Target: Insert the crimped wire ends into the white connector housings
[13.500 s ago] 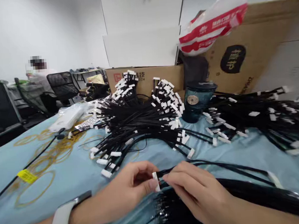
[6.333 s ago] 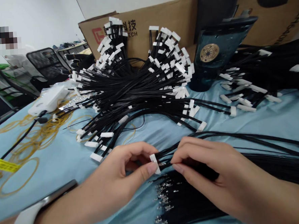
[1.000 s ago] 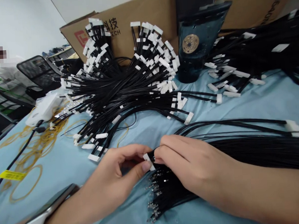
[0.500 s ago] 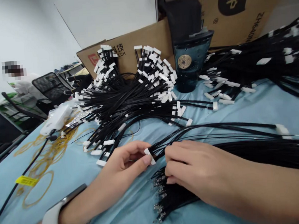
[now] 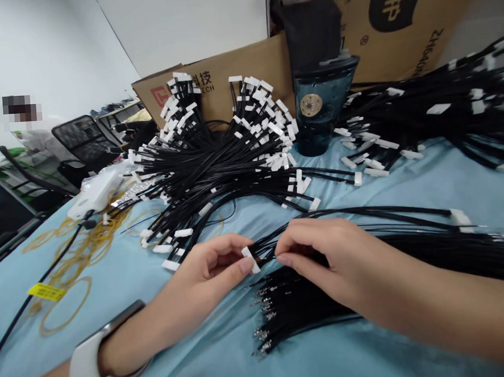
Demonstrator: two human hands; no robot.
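Observation:
Thumb and fingers of my left hand (image 5: 216,267) pinch a white connector housing (image 5: 251,260). Several black wires run from it to the right, behind my right hand, to another white connector (image 5: 461,220). My right hand (image 5: 311,250) is closed in a pinch on a thin black wire, its metal terminal (image 5: 262,259) pointing at the housing's wire side. Whether the tip has entered the housing I cannot tell. Beneath my right hand lies a bundle of loose black wires (image 5: 301,299) with bare metal terminals at the left end.
Behind my hands is a large heap of black wire harnesses (image 5: 208,163) with white connectors. A blue cup (image 5: 326,107) stands beside it, and more harnesses (image 5: 435,106) lie at the right. Yellow rubber bands (image 5: 93,243) and a black cable (image 5: 48,275) are at left. A person (image 5: 35,136) sits far back.
My right hand has risen from the terminal ends of the loose bundle to the housing, bringing a wire with it. My left hand keeps its hold on the connector.

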